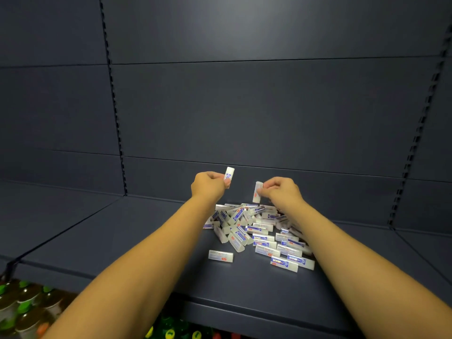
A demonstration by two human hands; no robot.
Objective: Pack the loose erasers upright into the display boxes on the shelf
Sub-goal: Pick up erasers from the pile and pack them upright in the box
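Both hands are hovering above the eraser pile [256, 231] on the dark shelf [122, 241]. L hand [209, 185] is curling fingers tight, pinching an eraser [229, 173] near-upright at the fingertips, top end sticking up. R hand [281, 192] is also curling, gripping a 2nd eraser [257, 192] upright btwn thumb & fingers, just over the pile's back edge. One stray eraser [220, 256] is lying flat, apart at front-left of the pile. Bottles w/ green caps [22, 304] are showing on the lower shelf.
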